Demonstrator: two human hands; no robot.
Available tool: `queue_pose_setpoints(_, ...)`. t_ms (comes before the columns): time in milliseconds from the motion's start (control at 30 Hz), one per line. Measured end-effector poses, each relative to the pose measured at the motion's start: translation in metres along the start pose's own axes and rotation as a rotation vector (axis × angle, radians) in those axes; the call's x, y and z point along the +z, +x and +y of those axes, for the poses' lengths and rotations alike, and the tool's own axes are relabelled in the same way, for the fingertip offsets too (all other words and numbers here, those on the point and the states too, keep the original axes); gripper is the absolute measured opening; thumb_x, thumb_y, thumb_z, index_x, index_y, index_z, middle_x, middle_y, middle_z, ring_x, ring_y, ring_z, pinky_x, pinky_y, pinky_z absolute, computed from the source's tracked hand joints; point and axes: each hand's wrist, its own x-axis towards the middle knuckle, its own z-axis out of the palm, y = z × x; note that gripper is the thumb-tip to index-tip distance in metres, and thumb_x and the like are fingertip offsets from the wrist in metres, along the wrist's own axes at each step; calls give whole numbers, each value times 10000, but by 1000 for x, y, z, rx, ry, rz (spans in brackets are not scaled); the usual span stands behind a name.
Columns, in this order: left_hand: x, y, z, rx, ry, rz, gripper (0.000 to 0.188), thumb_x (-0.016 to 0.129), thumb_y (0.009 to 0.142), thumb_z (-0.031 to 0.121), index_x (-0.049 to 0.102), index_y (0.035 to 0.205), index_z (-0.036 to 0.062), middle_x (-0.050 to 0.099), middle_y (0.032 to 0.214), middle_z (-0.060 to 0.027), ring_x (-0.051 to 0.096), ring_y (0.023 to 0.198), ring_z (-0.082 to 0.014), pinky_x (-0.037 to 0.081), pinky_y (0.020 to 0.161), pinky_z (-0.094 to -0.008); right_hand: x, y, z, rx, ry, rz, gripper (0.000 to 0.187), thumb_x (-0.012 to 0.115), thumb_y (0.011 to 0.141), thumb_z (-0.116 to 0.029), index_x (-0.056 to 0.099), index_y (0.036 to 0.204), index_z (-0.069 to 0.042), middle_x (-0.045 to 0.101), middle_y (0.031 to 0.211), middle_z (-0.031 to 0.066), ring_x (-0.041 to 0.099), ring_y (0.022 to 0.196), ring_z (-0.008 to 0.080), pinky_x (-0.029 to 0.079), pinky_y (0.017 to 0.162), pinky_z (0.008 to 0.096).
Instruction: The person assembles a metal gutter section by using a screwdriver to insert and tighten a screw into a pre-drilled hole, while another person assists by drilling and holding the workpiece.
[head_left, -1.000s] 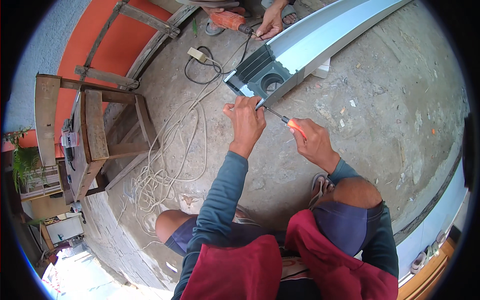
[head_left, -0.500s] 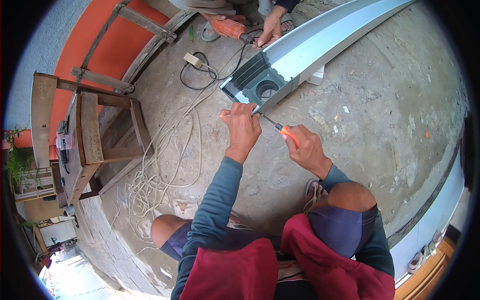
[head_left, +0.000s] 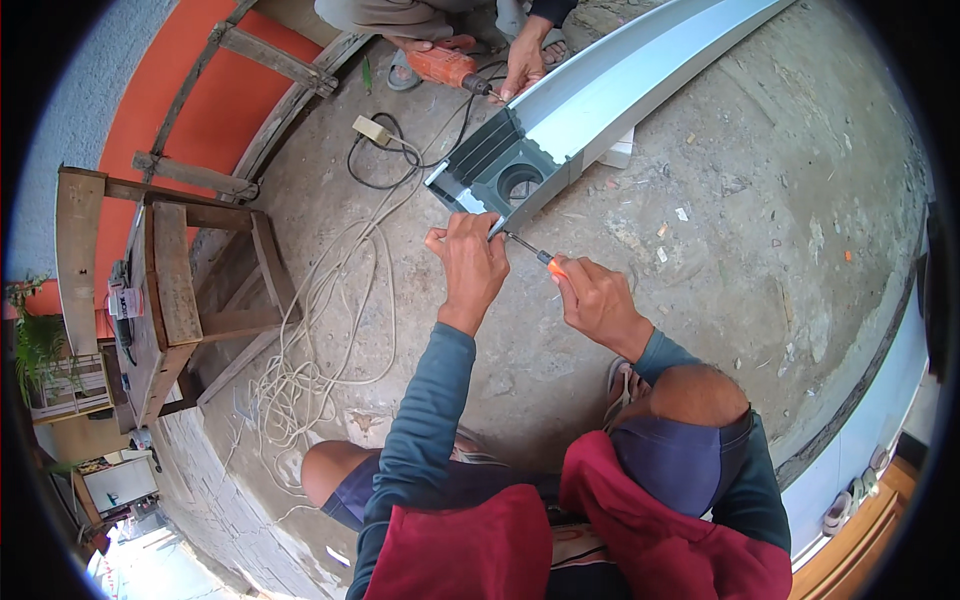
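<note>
A long pale-blue gutter (head_left: 610, 85) lies on the floor, running to the far right. At its near end sits a dark grey-green outlet fitting (head_left: 478, 178) with a round hole. The fingers of my left hand (head_left: 468, 272) are closed on the near edge of this fitting. My right hand (head_left: 605, 308) is wrapped around the orange handle of a screwdriver (head_left: 545, 258). Its thin shaft points up and left, with the tip at the fitting's near corner, beside my left fingertips. Whatever the tip touches is too small to make out.
Beyond the gutter a co-worker holds an orange drill (head_left: 445, 68), the other hand (head_left: 524, 66) near its bit. A tangled pale cord (head_left: 300, 385) and a socket block (head_left: 372, 130) lie to the left, near a wooden bench (head_left: 180, 280). A white block (head_left: 618, 150) touches the gutter's side.
The whole view has shifted slightly, so the gutter and hands appear a little further left. Both hands keep their hold, and the screwdriver tip stays at the fitting's corner.
</note>
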Motion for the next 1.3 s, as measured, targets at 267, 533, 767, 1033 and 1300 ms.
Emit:
queue_pose_setpoints(267, 0, -1, -3, 15, 34, -3, 219, 710, 768, 60, 707, 987, 57, 657, 886, -82, 577, 978, -242, 279, 890, -442, -16, 14, -16, 457, 447, -185, 244, 629, 971, -150, 561, 1160, -10, 644, 781, 70, 559, 545, 105, 413, 422, 265)
queue_pose_setpoints(533, -2, -2, -4, 24, 28, -11, 267, 717, 763, 48, 703, 1030, 57, 655, 903, -78, 574, 978, -235, 278, 885, -446, -14, 17, -9, 346, 420, -211, 193, 637, 973, -150, 543, 1095, -34, 645, 789, 60, 569, 558, 103, 400, 430, 248)
queue_pose_setpoints(767, -6, 1, 2, 43, 22, -33, 305, 789, 745, 121, 708, 1030, 49, 664, 932, -84, 583, 955, -245, 273, 874, -438, -18, 16, 13, 835, 1335, -424, 248, 624, 980, -159, 526, 1145, -2, 641, 833, 104, 568, 562, 111, 387, 389, 236)
queue_pose_setpoints(1033, 0, -3, -1, 31, 44, -20, 305, 800, 727, 121, 707, 1010, 52, 667, 926, -83, 586, 956, -240, 276, 866, -435, -13, 11, -6, -20, -12, -103, 256, 602, 990, -153, 549, 1175, 15, 639, 838, 106, 548, 526, 113, 404, 395, 250)
queue_pose_setpoints(1300, 5, -2, -3, 41, 19, 42, 247, 753, 760, 93, 703, 999, 59, 661, 886, -74, 582, 938, -240, 279, 856, -435, -19, 18, -1, 539, 634, -251, 216, 561, 1014, -181, 576, 1142, -7, 618, 803, 76, 510, 480, 89, 399, 403, 243)
